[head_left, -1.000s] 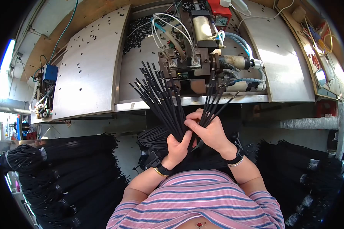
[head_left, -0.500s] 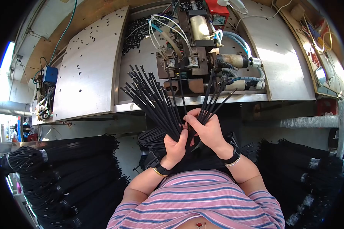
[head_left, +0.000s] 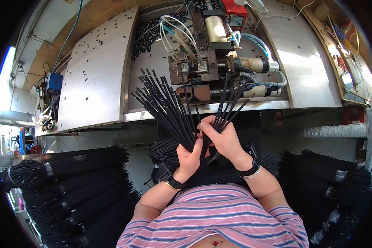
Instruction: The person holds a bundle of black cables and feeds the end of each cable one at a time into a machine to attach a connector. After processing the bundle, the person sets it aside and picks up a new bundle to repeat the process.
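Note:
My left hand (head_left: 189, 159) is closed around a thick fan of black cords (head_left: 165, 109) with stiff, light-banded ends pointing up. My right hand (head_left: 222, 138) grips a smaller spread of black cords (head_left: 231, 103), its thumb and forefinger pinched close to the left hand. Between the two bundles, a couple of single cords (head_left: 195, 101) run up to the metal clamping blocks (head_left: 194, 93) of the machine. The blocks now sit against each other. Lower fingers of both hands are partly hidden behind the cords.
The machine (head_left: 217, 33) has a cylinder, hoses and a red box (head_left: 235, 16). Metal plates (head_left: 97, 74) flank it, strewn with small black bits. Large bundles of black cords hang at left (head_left: 74, 190) and right (head_left: 314, 186). A bench edge (head_left: 260, 106) lies ahead of my hands.
The right-hand clamping block of the machine has slid left, closing the gap to the left block. Both hands stay almost in place, with the same cords in them.

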Available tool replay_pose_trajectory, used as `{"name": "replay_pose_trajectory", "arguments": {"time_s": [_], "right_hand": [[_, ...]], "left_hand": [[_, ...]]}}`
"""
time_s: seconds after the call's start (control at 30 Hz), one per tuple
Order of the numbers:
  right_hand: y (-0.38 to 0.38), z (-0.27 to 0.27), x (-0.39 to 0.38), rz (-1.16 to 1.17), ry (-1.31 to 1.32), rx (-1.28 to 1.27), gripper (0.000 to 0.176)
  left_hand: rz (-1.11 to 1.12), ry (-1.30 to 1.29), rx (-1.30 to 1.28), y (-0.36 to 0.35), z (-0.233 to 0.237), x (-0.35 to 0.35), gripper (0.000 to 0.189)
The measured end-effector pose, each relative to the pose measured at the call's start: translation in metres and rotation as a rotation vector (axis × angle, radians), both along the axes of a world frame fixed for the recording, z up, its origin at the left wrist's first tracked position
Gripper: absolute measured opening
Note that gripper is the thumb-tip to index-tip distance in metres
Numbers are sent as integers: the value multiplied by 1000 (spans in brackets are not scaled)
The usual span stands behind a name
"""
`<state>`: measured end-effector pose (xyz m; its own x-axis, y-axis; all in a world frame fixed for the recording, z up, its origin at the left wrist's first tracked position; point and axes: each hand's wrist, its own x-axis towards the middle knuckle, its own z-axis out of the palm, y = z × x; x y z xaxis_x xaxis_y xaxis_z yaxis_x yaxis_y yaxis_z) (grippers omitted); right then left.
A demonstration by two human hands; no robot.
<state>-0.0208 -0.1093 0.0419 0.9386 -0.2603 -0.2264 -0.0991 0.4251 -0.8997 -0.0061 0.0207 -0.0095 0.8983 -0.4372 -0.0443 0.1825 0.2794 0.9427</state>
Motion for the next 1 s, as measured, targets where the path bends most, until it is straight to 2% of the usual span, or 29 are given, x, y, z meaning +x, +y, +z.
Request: {"name": "replay_pose_trajectory", "arguments": {"time_s": [0.27,0.37,0.43,0.87,0.93,1.0], "right_hand": [[1,-5,-6,62,32,-103,15],[5,-2,-12,-22,54,-136,14],[3,-3,-12,-20,46,-123,15],[5,-8,0,-29,-15,-41,18],[4,-5,0,-37,-25,-37,19],[-4,3,-1,74,17,-50,19]], "left_hand": [[-47,-20,-22,-2,-4,-10,16],[-51,33,-47,-3,-8,-16,16],[-7,93,-79,-7,-4,-17,15],[-34,46,-80,-2,-1,-5,19],[17,31,-87,-5,3,-6,20],[44,23,-89,-5,6,-6,21]]}}
